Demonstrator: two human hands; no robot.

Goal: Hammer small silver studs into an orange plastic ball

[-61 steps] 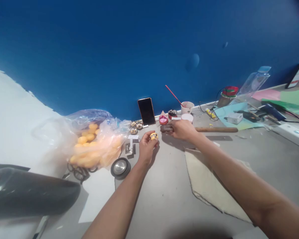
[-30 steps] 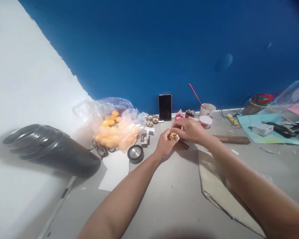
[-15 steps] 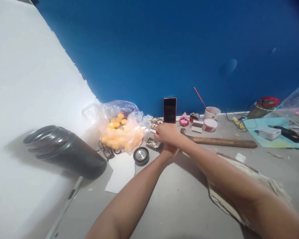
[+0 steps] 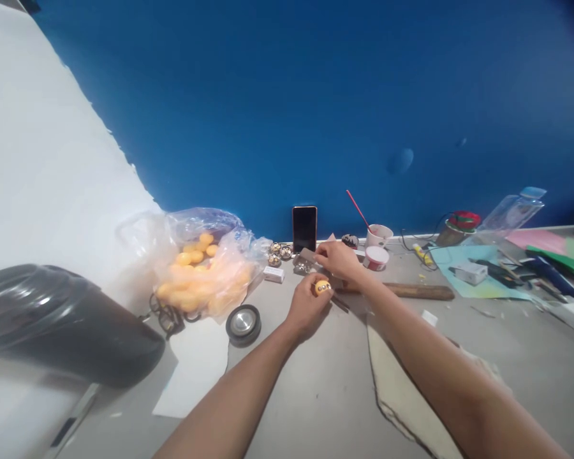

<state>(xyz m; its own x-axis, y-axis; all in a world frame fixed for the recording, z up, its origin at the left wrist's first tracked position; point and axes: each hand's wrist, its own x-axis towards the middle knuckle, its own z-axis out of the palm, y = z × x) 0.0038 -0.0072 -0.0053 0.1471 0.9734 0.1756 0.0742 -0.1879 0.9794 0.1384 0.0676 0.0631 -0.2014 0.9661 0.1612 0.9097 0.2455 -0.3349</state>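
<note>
My left hand (image 4: 309, 309) is closed around a yellow ball (image 4: 323, 287) with several small shiny round pieces on its top. A thin dark stick (image 4: 340, 304) shows just right of that hand; whether the hand touches it I cannot tell. Beyond, my right hand (image 4: 337, 260) has its fingers drawn together at a small open box (image 4: 302, 265) of silvery bits. What those fingertips pinch is too small to make out. Several decorated balls (image 4: 274, 259) with shiny pieces sit left of this box, near a small white box (image 4: 273, 274).
A phone (image 4: 305, 228) leans on the blue wall. Left are a plastic bag (image 4: 205, 264) of yellow balls, a round lid (image 4: 243, 324) and a large dark container (image 4: 71, 325). Rightward lie a wooden stick (image 4: 411, 291), paper cups (image 4: 379, 236) and a cloth (image 4: 406, 389).
My hands have moved apart from their crossed position. The yellow ball now shows in my left hand, and my right hand is at the small box. The view has shifted rightward.
</note>
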